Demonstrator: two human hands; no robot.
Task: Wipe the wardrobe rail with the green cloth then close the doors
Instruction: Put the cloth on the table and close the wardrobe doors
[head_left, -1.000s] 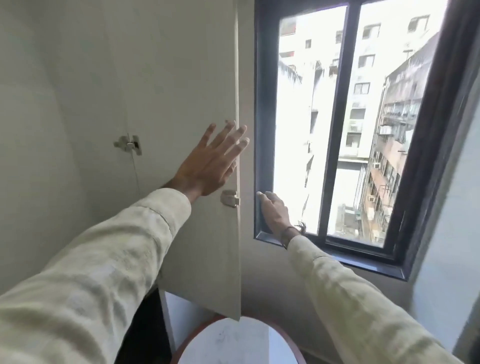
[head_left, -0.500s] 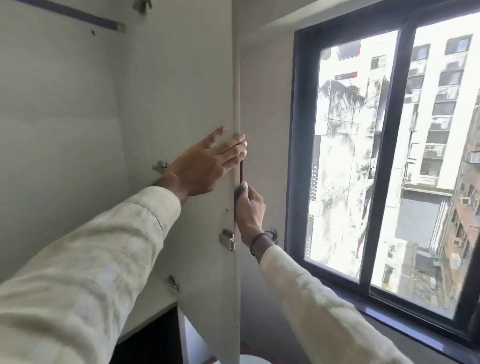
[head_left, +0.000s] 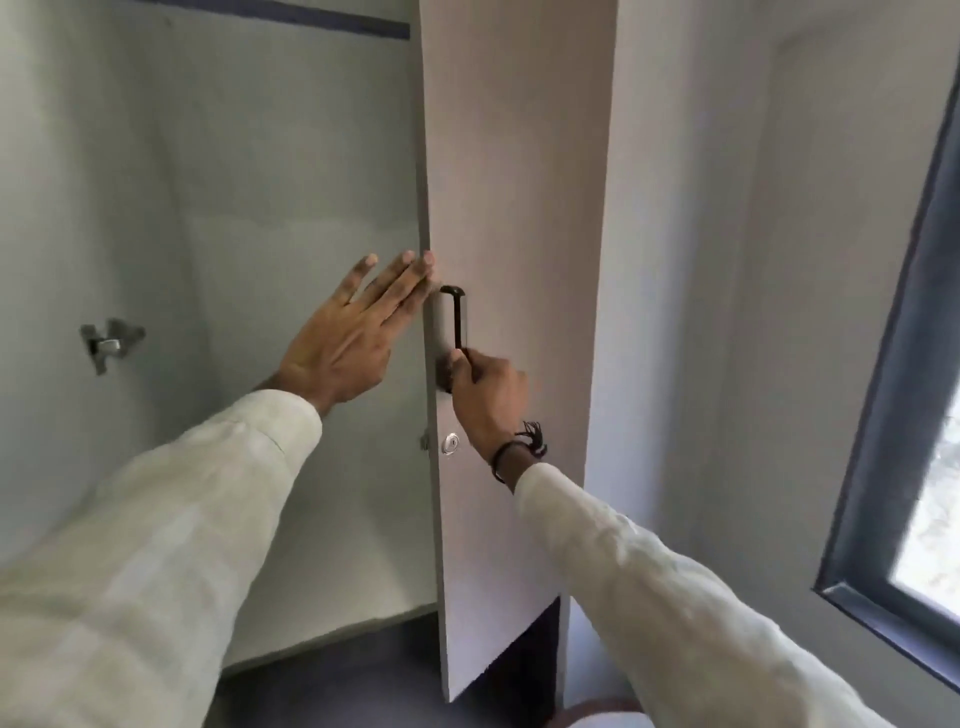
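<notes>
A hinge (head_left: 110, 343) sits on the wardrobe's inner wall at far left. My left hand (head_left: 345, 343) is flat, fingers spread wide, tips touching the door (head_left: 514, 208) edge. The rail (head_left: 332, 20) runs along the top. My right hand (head_left: 485, 395) grips the black handle (head_left: 457, 317), above the lock (head_left: 450, 443). Window (head_left: 904, 364) at right.

Head view — close, facing wardrobe door (head_left: 514, 208), angled slightly upward

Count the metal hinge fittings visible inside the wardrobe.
1. A silver metal hinge plate sits on the pale inner wall at left, left of the open left hand. Others may be hidden beyond the frame or behind the white wardrobe door.
</notes>
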